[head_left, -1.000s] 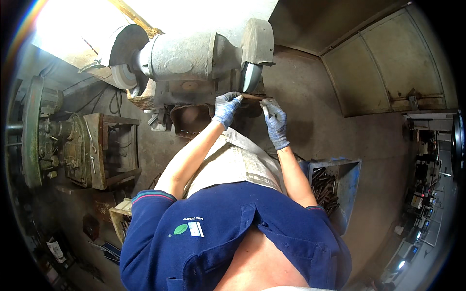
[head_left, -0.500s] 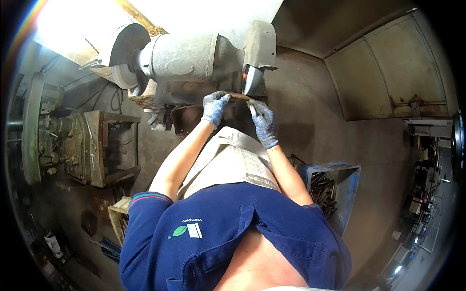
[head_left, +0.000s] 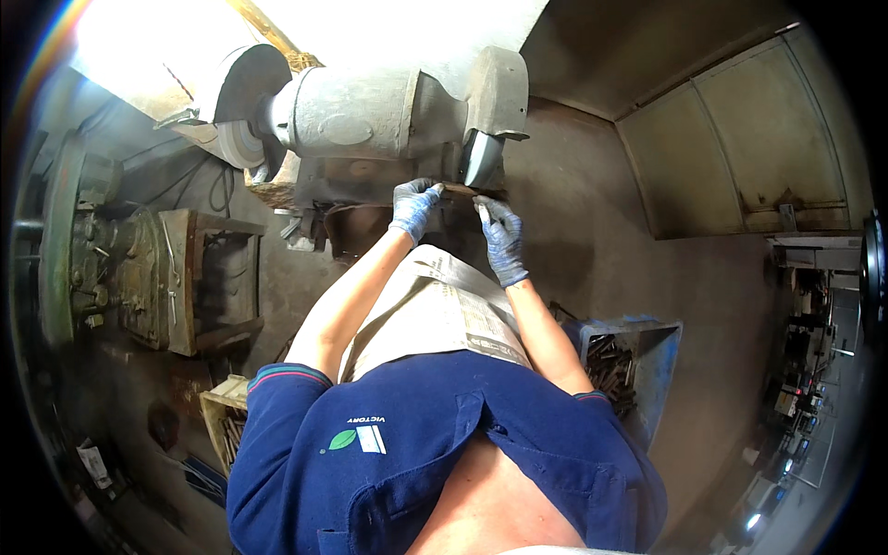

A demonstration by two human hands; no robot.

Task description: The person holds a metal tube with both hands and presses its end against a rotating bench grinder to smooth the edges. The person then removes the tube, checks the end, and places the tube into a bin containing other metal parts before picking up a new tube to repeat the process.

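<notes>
A slim brown bar (head_left: 460,190) spans the gap between my hands, just in front of the right wheel (head_left: 482,159) of a grey bench grinder (head_left: 351,116). My left hand (head_left: 413,207), in a blue-and-grey glove, pinches the bar's left end between thumb and fingers. At the right end, my right hand (head_left: 501,239) grips it in a similar glove with the fingertips. Whether the bar touches the wheel I cannot tell. A guard covers the top of that wheel.
A white wheel (head_left: 240,143) sits at the grinder's left end. A blue crate (head_left: 659,370) of dark metal pieces stands by my right arm, and a pale crate (head_left: 215,407) by my left. Heavy green machinery (head_left: 129,268) is at left, metal panels (head_left: 740,139) at far right.
The orange sparks at the right wheel are gone. The bar and both hands are slightly lower in the view, and the bar looks darker.
</notes>
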